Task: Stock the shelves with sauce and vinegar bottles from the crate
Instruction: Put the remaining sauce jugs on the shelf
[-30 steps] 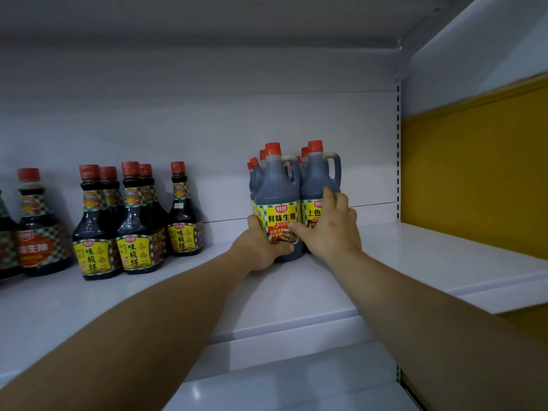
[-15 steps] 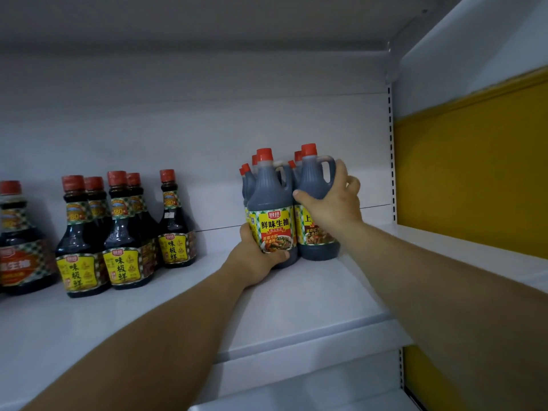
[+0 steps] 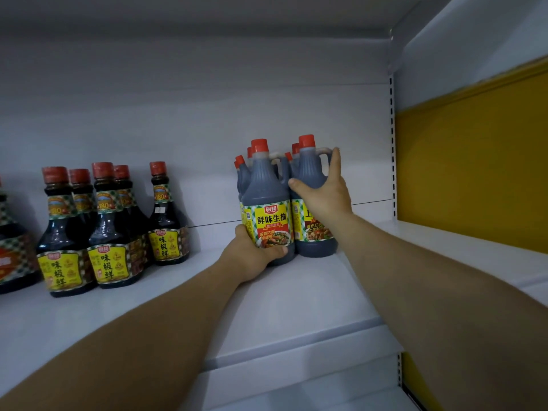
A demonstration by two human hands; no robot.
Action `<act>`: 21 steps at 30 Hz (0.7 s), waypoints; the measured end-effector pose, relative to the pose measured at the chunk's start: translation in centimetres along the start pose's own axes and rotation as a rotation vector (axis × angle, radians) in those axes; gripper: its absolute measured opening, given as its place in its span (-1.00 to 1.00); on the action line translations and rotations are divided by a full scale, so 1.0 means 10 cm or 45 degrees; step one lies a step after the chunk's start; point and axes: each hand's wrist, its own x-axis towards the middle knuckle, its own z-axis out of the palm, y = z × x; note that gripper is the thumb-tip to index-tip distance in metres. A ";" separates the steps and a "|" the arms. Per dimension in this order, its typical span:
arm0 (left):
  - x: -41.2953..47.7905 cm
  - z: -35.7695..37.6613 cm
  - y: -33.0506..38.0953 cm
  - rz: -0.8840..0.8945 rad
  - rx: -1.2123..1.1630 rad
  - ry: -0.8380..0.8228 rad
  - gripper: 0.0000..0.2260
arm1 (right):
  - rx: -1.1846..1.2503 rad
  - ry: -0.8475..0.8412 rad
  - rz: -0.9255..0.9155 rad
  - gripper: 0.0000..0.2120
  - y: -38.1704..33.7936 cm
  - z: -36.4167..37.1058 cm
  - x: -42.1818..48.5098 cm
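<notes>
Several dark soy sauce jugs with red caps and side handles stand bunched on the white shelf (image 3: 296,298). My left hand (image 3: 252,253) wraps the base of the front left jug (image 3: 267,200), thumb across its yellow label. My right hand (image 3: 321,194) lies over the shoulder of the front right jug (image 3: 311,173), a finger reaching up past its handle. Both jugs stand upright on the shelf. The crate is out of view.
Smaller dark sauce bottles (image 3: 109,229) with yellow labels stand in a group on the left of the same shelf. A slotted upright (image 3: 392,143) and a yellow side panel (image 3: 474,167) bound the right. Another shelf (image 3: 207,13) hangs overhead.
My right hand has climbed from the front right jug's label to its shoulder and handle. My left hand stays on the front left jug's base. The view has tilted slightly upward.
</notes>
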 end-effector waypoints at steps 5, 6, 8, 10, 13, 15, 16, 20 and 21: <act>-0.04 -0.07 0.10 -0.114 -0.257 -0.128 -0.17 | 0.107 -0.030 0.054 -0.01 0.13 -0.02 -0.06; -0.01 -0.11 0.13 -0.127 -0.280 -0.161 -0.18 | 0.111 -0.027 0.062 -0.01 0.14 -0.02 -0.06; 0.06 -0.19 0.17 -0.127 -0.280 -0.222 -0.25 | 0.113 -0.036 0.067 -0.03 0.18 -0.01 -0.06; 0.12 -0.20 0.23 -0.083 -0.347 -0.242 -0.34 | 0.135 -0.049 0.067 -0.06 0.22 -0.02 -0.05; 0.21 -0.13 0.18 0.036 -0.504 -0.237 -0.32 | 0.171 -0.038 0.053 -0.13 0.25 0.00 -0.01; 0.25 -0.07 0.13 0.058 -0.594 -0.225 -0.43 | 0.181 -0.024 0.050 -0.18 0.26 0.01 0.00; 0.25 -0.05 0.11 0.064 -0.613 -0.221 -0.52 | 0.185 -0.020 0.050 -0.19 0.26 0.01 0.00; 0.27 -0.02 0.09 0.083 -0.619 -0.202 -0.57 | 0.247 -0.029 0.088 -0.26 0.24 0.01 0.01; 0.27 -0.02 0.09 0.092 -0.610 -0.189 -0.55 | 0.249 -0.030 0.088 -0.26 0.25 0.02 0.02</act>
